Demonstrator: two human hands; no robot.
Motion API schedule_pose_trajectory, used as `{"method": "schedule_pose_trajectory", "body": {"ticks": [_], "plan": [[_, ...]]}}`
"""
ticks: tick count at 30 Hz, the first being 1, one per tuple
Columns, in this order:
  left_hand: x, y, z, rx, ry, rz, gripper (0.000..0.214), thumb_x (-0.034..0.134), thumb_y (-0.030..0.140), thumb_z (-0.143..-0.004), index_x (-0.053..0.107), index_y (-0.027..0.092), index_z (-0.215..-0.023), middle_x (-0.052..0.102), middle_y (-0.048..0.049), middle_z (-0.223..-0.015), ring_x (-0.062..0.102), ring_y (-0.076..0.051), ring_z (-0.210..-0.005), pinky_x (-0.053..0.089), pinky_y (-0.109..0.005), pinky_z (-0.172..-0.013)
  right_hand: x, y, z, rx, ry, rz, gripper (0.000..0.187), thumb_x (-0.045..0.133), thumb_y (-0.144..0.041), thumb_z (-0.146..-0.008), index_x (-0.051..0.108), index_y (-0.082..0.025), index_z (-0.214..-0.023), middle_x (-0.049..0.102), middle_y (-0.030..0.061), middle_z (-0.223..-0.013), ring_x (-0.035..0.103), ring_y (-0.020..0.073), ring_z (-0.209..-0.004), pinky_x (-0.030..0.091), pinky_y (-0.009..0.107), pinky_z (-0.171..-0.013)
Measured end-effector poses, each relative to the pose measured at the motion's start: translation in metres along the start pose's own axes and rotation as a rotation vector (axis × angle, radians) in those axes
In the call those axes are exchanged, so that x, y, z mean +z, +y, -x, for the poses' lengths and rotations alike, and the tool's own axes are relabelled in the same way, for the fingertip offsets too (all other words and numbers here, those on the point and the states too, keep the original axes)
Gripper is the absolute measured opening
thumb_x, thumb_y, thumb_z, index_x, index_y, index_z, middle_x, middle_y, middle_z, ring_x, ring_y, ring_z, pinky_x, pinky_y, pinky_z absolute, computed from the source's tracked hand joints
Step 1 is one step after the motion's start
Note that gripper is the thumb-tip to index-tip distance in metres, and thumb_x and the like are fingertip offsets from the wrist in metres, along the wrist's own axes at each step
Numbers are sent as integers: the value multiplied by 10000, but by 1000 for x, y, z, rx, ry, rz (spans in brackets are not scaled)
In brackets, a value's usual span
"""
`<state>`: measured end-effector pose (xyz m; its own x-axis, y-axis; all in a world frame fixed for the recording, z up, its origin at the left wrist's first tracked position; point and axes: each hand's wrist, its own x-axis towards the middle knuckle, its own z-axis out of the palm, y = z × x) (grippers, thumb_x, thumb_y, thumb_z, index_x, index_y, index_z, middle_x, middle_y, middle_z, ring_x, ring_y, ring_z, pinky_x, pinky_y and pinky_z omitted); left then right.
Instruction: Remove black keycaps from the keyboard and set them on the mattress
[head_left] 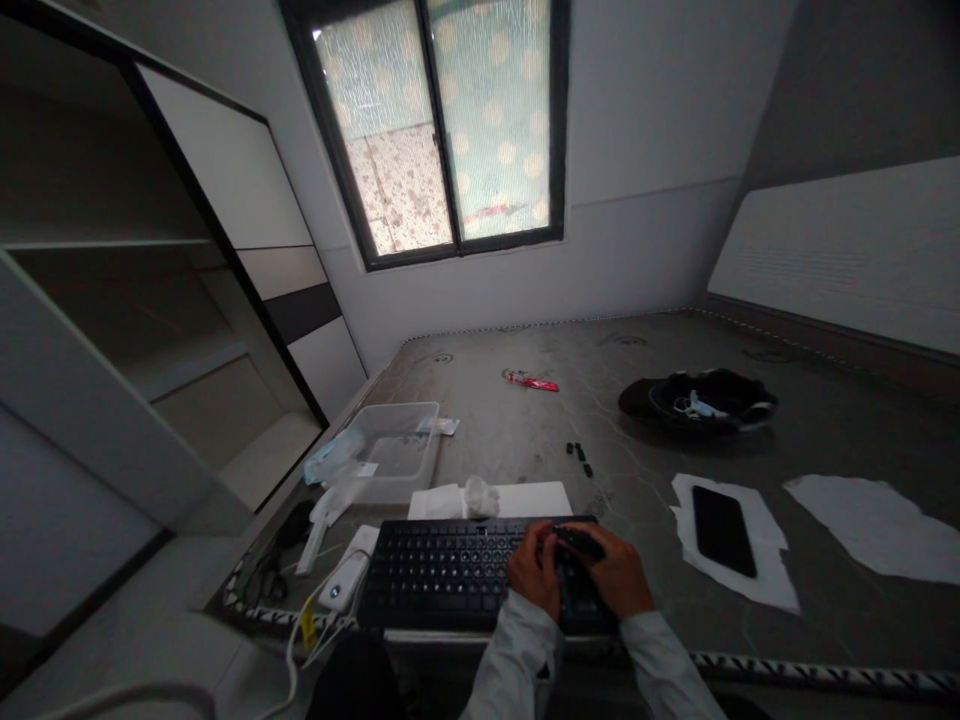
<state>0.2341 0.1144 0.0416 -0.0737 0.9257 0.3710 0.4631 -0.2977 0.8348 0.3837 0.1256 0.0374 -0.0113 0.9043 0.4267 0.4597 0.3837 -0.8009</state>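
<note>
A black keyboard (442, 570) lies before me, its right end partly covered by my hands. Over the right-hand keys, my right hand (616, 572) is closed around a small elongated black object (581, 542) whose kind I cannot make out. Close beside it, my left hand (536, 570) has curled fingers, with the fingertips near that object's left end; what they pinch, if anything, is hidden. Several small black pieces, like keycaps (580, 453), lie on the grey mattress beyond the keyboard. Behind the keyboard, a crumpled clear wad (481, 496) rests on a white sheet (536, 498).
A clear plastic bin (401, 450) stands at left, near a white power strip (349, 570) with cables. A red pen-like item (532, 382) lies farther back. To the right are a black cap (705, 402), a phone (724, 530) on white paper and another paper sheet (874, 530).
</note>
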Motion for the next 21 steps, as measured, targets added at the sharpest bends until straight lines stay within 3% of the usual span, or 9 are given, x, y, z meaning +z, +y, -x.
{"method": "schedule_pose_trajectory", "body": {"ticks": [11, 21], "plan": [[2, -6, 0, 22, 3, 26, 268, 449, 258, -933, 670, 205, -1075, 731, -61, -1000, 694, -186, -927, 551, -303, -854, 2, 2, 0, 34, -8, -8, 213, 617, -439, -851, 711, -301, -982, 725, 41, -1013, 678, 263, -940, 531, 408, -847], [0, 0, -1, 20, 63, 34, 218, 493, 258, -899, 665, 194, -1018, 731, -50, -947, 693, -178, -882, 548, -294, -815, 0, -9, -1, -44, -11, 14, 298, 537, -216, -828, 720, -280, -1055, 727, 28, -1056, 684, 212, -970, 537, 360, -881]]}}
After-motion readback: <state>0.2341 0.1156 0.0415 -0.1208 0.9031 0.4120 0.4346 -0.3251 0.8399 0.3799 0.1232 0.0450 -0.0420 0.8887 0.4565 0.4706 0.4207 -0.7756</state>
